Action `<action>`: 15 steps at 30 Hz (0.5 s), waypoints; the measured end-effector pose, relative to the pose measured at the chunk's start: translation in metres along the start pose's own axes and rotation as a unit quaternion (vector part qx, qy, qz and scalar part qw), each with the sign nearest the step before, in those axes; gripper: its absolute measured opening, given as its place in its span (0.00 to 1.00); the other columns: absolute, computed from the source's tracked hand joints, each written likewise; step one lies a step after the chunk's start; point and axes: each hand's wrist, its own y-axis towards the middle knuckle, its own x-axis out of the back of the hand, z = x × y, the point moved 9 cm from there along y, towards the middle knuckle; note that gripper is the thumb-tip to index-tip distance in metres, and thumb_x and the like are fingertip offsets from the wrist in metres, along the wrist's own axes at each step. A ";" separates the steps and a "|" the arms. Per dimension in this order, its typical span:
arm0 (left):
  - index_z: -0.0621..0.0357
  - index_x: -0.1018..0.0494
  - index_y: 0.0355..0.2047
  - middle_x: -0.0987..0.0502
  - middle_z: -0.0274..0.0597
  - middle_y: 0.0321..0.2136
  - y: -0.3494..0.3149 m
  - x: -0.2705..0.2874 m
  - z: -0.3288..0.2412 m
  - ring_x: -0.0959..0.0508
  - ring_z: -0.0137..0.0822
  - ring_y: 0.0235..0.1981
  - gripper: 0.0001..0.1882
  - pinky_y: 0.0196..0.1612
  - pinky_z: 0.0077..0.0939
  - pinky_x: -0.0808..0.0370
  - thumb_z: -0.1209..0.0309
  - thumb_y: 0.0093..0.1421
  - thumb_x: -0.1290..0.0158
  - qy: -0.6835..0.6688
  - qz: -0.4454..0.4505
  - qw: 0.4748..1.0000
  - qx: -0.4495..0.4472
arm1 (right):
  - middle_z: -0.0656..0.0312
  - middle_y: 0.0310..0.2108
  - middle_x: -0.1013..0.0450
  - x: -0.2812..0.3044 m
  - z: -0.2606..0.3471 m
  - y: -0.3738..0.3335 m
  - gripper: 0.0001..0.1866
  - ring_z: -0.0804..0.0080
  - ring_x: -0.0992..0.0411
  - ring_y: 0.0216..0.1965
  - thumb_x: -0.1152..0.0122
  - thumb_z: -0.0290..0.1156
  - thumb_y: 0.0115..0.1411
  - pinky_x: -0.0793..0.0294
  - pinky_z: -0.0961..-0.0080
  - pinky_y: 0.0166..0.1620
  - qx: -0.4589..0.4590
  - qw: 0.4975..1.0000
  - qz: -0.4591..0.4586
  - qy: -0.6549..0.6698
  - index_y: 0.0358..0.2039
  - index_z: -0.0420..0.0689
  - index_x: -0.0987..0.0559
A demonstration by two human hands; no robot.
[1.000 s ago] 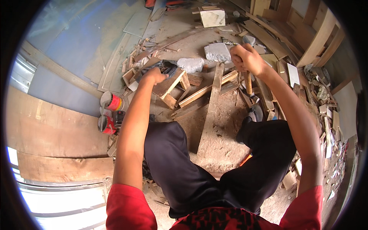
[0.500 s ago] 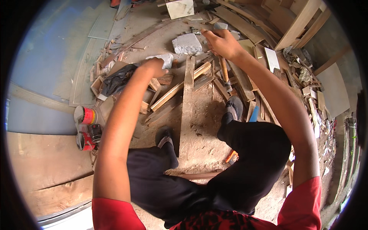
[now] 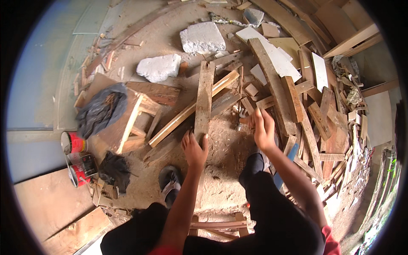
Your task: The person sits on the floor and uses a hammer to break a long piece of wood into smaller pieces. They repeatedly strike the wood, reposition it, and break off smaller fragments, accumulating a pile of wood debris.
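Observation:
A long narrow wooden plank [image 3: 205, 93] runs toward me between my feet. My left hand [image 3: 195, 149] is closed over its near part, fingers at the left edge and thumb at the right. To the right of the plank, my right hand [image 3: 264, 129] is closed around the short brown handle of what looks like a hammer [image 3: 240, 124]. Its small metal head points left, and my fingers hide most of the handle. Beyond the plank's left side lies a pale-edged wooden strip [image 3: 187, 114], slanting up to the right.
White blocks [image 3: 202, 37] lie ahead. At left are a black plastic bag [image 3: 104, 108], a wooden frame [image 3: 131, 121] and red cans [image 3: 77, 143]. Boards and offcuts [image 3: 276, 89] fill the right side, with a blue saw-like tool [image 3: 285, 165] by my leg. A low wooden stool [image 3: 219, 225] stands below.
Both hands have come down and nearer. My left hand has moved from above the bag side onto the plank. My right hand has lowered with the hammer, and my view has tilted.

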 end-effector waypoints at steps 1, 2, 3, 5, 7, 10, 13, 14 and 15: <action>0.67 0.40 0.61 0.37 0.64 0.58 0.000 0.005 -0.002 0.37 0.60 0.60 0.38 0.62 0.55 0.41 0.51 0.61 0.45 0.000 -0.001 1.000 -0.004 | 0.64 0.23 0.34 0.000 0.002 -0.006 0.22 0.77 0.35 0.28 0.56 0.41 0.74 0.35 0.78 0.34 -0.007 0.999 0.014 -0.053 0.27 0.38 0.31; 0.67 0.41 0.61 0.38 0.63 0.58 -0.007 0.010 0.001 0.38 0.60 0.61 0.38 0.63 0.54 0.42 0.52 0.61 0.44 -0.018 0.001 1.000 0.010 | 0.61 0.25 0.33 0.003 0.016 -0.014 0.21 0.74 0.33 0.32 0.57 0.41 0.74 0.34 0.78 0.39 -0.024 0.993 0.026 -0.110 0.28 0.37 0.31; 0.67 0.41 0.61 0.39 0.61 0.59 -0.012 0.017 0.002 0.38 0.59 0.61 0.37 0.63 0.53 0.43 0.53 0.60 0.43 -0.037 0.004 0.999 0.019 | 0.59 0.28 0.30 0.008 0.022 -0.015 0.21 0.71 0.32 0.33 0.57 0.39 0.74 0.34 0.78 0.39 -0.055 0.983 0.037 -0.169 0.31 0.34 0.28; 0.65 0.41 0.61 0.39 0.60 0.60 0.020 0.033 -0.015 0.39 0.58 0.61 0.37 0.64 0.52 0.43 0.55 0.60 0.42 -0.076 -0.047 0.996 -0.003 | 0.50 0.33 0.23 0.026 0.044 -0.007 0.18 0.64 0.25 0.31 0.53 0.36 0.72 0.27 0.69 0.36 0.025 0.945 0.039 -0.323 0.43 0.33 0.22; 0.64 0.42 0.62 0.40 0.59 0.60 0.049 0.047 -0.034 0.39 0.57 0.62 0.38 0.63 0.54 0.43 0.56 0.59 0.41 -0.104 -0.111 0.987 -0.042 | 0.50 0.36 0.21 0.057 0.030 -0.001 0.17 0.69 0.23 0.30 0.54 0.35 0.72 0.24 0.72 0.33 -0.086 0.904 0.107 -0.406 0.43 0.33 0.22; 0.64 0.42 0.63 0.40 0.60 0.61 0.117 0.063 -0.077 0.40 0.56 0.63 0.39 0.64 0.57 0.45 0.55 0.59 0.41 -0.148 -0.158 0.970 -0.114 | 0.55 0.29 0.20 0.107 0.001 -0.015 0.17 0.74 0.21 0.26 0.51 0.36 0.71 0.20 0.77 0.31 -0.343 0.857 0.206 -0.324 0.42 0.31 0.23; 0.67 0.41 0.62 0.36 0.64 0.60 0.204 0.031 -0.090 0.37 0.56 0.63 0.41 0.66 0.51 0.43 0.52 0.58 0.41 -0.131 -0.109 0.977 -0.126 | 0.57 0.30 0.20 0.112 -0.034 -0.030 0.15 0.72 0.21 0.27 0.48 0.35 0.69 0.21 0.76 0.32 -0.383 0.834 0.292 -0.268 0.43 0.33 0.24; 0.69 0.41 0.62 0.35 0.66 0.59 0.227 0.016 -0.087 0.35 0.57 0.62 0.43 0.66 0.48 0.41 0.50 0.58 0.40 -0.120 -0.072 0.984 -0.105 | 0.58 0.30 0.20 0.108 -0.041 -0.032 0.15 0.72 0.21 0.27 0.47 0.35 0.68 0.21 0.75 0.33 -0.380 0.827 0.323 -0.260 0.43 0.34 0.24; 0.71 0.40 0.61 0.34 0.67 0.59 0.244 0.004 -0.081 0.34 0.57 0.61 0.44 0.65 0.47 0.40 0.50 0.56 0.38 -0.122 -0.044 0.988 -0.083 | 0.58 0.30 0.20 0.102 -0.047 -0.034 0.14 0.72 0.21 0.27 0.46 0.35 0.68 0.21 0.74 0.33 -0.376 0.819 0.354 -0.249 0.42 0.34 0.24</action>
